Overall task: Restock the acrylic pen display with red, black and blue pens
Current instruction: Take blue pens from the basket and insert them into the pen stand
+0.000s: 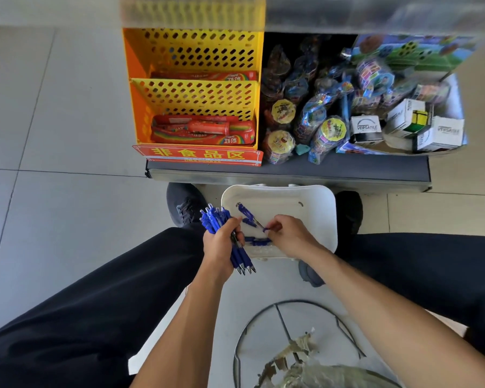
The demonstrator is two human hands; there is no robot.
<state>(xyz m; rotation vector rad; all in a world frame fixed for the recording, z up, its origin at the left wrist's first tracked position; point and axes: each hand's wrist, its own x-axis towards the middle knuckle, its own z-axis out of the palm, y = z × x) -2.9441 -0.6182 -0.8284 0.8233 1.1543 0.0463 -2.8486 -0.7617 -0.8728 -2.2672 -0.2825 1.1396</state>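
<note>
Down between our knees, we hold a bundle of blue pens point(225, 233) in our left hand point(220, 245), fingers curled round the middle of it, clicker ends fanning up and away, tips pointing back toward us. Our right hand point(287, 233) reaches into the white basket point(317, 203) and pinches the tip end of a single blue pen point(249, 215) between thumb and fingertips; that pen lies slanted on the basket floor, its clip end farther from us. Another loose blue pen point(259, 241) lies crosswise in the basket just below our right hand, close to the bundle.

The basket sits on the pale tiled floor point(53, 135), with our dark shoes point(184, 204) to either side and our black trousers point(95, 303) framing it. Beyond it stands a low shelf point(291, 170). On its left is a yellow perforated rack point(196, 93) holding red tubes point(205, 131), fronted by a red sign point(198, 156) with yellow characters. On its right are bagged toys point(317, 119) and small white boxes point(367, 130). Near us, a wire-framed stool point(291, 331) shows scraps of tape.
</note>
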